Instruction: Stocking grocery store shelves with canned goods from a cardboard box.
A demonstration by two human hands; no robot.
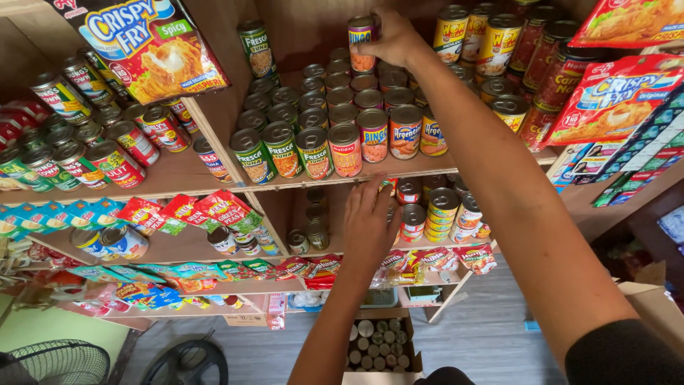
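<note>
Our right hand (393, 37) has its fingers wrapped round a pink can (361, 43) high at the back of the top shelf (214, 172), above many cans already lined up. Our left hand (370, 224), fingers loose, rests on the shelf edge. More cans wait in the box (381, 346) below

The wooden shelf (214, 178) carried rows of cans — green-labelled cans (283, 148) at the front, orange and red ones (373, 134) just beside them. The lower shelf (178, 249) held a few small cans (298, 242) and stacked yellow cans (442, 212) — snack sachets (228, 210) hung along its edge.
</note>
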